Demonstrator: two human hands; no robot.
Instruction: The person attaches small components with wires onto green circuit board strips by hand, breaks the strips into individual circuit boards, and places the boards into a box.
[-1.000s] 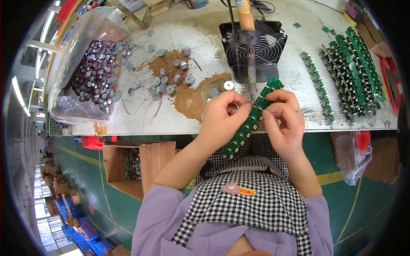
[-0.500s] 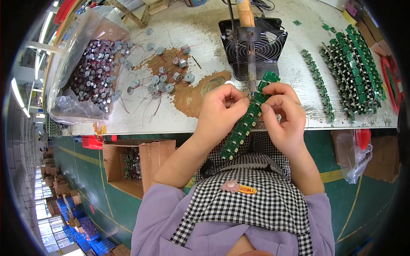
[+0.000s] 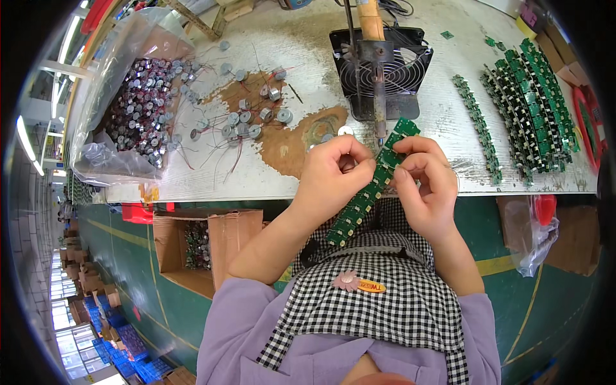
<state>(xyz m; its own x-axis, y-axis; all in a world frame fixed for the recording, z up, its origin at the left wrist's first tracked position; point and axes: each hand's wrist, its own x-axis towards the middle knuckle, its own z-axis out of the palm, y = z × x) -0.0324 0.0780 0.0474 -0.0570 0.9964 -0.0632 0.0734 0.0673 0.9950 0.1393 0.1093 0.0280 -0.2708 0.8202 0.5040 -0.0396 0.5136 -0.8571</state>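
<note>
The right hand (image 3: 428, 185) pinches a green strip (image 3: 359, 205) below the iron (image 3: 379, 106); the left hand (image 3: 330, 178) pinches beside it, contents unclear. Steady strip, fingertips clear of the iron, should work best.

Anything between the left grip's (image 3: 329, 176) fingertips is too small to tell. The right grip (image 3: 428, 185) hides part of a green circuit strip (image 3: 353, 213). The top edge cuts off a wooden handle (image 3: 370, 19).
</note>
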